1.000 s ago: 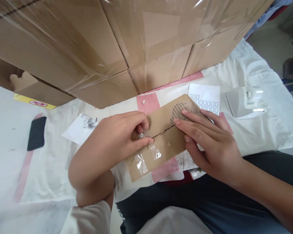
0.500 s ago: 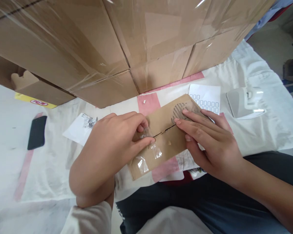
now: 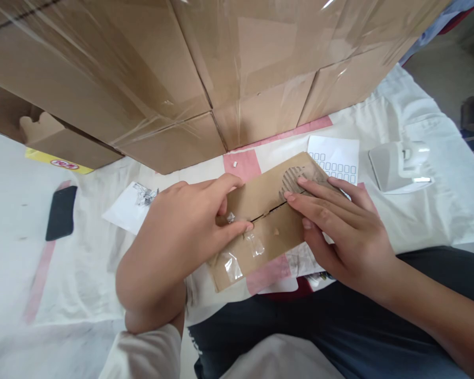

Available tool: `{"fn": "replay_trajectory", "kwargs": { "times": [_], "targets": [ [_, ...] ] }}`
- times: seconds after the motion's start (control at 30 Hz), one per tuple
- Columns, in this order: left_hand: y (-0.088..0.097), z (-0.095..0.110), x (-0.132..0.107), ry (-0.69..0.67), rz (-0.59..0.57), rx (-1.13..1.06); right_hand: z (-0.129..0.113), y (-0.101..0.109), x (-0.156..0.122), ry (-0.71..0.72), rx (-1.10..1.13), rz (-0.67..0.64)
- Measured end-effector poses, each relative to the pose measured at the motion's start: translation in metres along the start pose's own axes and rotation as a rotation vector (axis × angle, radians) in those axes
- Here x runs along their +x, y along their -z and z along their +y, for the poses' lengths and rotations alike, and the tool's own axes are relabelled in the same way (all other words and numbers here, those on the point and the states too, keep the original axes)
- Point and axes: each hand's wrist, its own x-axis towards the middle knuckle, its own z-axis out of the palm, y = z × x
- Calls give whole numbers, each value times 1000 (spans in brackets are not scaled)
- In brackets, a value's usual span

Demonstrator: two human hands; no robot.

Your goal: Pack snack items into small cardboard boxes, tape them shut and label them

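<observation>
A flat piece of brown cardboard [image 3: 267, 210] lies on a white and pink cloth in front of me, with a slit across its middle and strips of clear tape [image 3: 256, 243] near its lower left edge. My left hand [image 3: 181, 237] rests on its left half, thumb and fingers pinched on a small clear, shiny bit of plastic [image 3: 231, 217]; the index finger is stretched out above. My right hand [image 3: 339, 226] lies flat with fingers extended, pressing down the cardboard's right half.
Large taped cardboard boxes [image 3: 205, 68] stand right behind the work. A black phone [image 3: 60, 212] lies left, a printed paper [image 3: 132, 206] beside my left hand, a white label sheet [image 3: 335, 160] and a white plastic holder [image 3: 401, 166] at right. My lap is below.
My left index finger has lifted and stretched out over the cardboard, while the thumb stays pinched on the clear bit. The right hand has hardly moved.
</observation>
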Motion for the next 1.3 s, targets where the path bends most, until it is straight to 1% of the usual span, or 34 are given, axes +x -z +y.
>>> {"fn": "replay_trajectory", "kwargs": {
  "times": [0.07,0.23,0.37,0.57,0.73,0.83,0.9,0.97,1.03,1.17,1.3],
  "targets": [
    [1,-1,1,16,-11,20,0,0,0,3,-2,2],
    [1,-5,5,38,6,49,0,0,0,4,2,0],
    [2,-8,9,30,-26,-12,0,1,0,-6,12,-13],
    [4,-10,16,23,-68,-93,-2,0,1,-18,11,1],
    [2,-10,20,20,1,-74,-1,0,1,-7,5,2],
    [2,-8,17,25,56,-41,-1,0,0,-8,3,3],
    [1,-6,13,-11,84,-17,-1,1,0,-11,1,3],
    [0,-4,9,-90,48,-8,0,1,0,-10,1,-1],
    [-3,-2,8,-142,-33,-7,0,0,-1,-6,1,-3],
    [-8,-2,14,-120,-142,4,2,-6,-2,19,-21,29],
    [-9,-2,19,-135,-192,-20,4,-9,-3,31,-18,58]
  ]
}}
